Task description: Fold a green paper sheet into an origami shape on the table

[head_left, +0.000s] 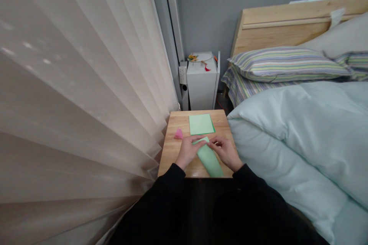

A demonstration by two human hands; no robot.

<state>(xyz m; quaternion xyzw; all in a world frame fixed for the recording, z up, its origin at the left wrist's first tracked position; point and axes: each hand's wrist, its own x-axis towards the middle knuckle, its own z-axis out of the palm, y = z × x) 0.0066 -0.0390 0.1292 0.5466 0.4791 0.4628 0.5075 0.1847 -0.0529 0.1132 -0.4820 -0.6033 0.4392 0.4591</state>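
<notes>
From my remote post, table centre as dial, I record a pleated curtain point(94, 92) at nine o'clock and a pale duvet point(301, 134) at three. The wooden table point(172, 157) faces a white cabinet point(201, 88) at twelve. Toward five I find the green paper strip point(209, 157), its far end pinched by the left hand point(188, 149) and the right hand point(227, 152) (thumbs close together). Green square sheets point(201, 124) lie at twelve, a small pink piece point(178, 134) at ten.

Dim, soft light, small bright glints on pleated curtain point(94, 95), gentle shading, stretched edges
</notes>
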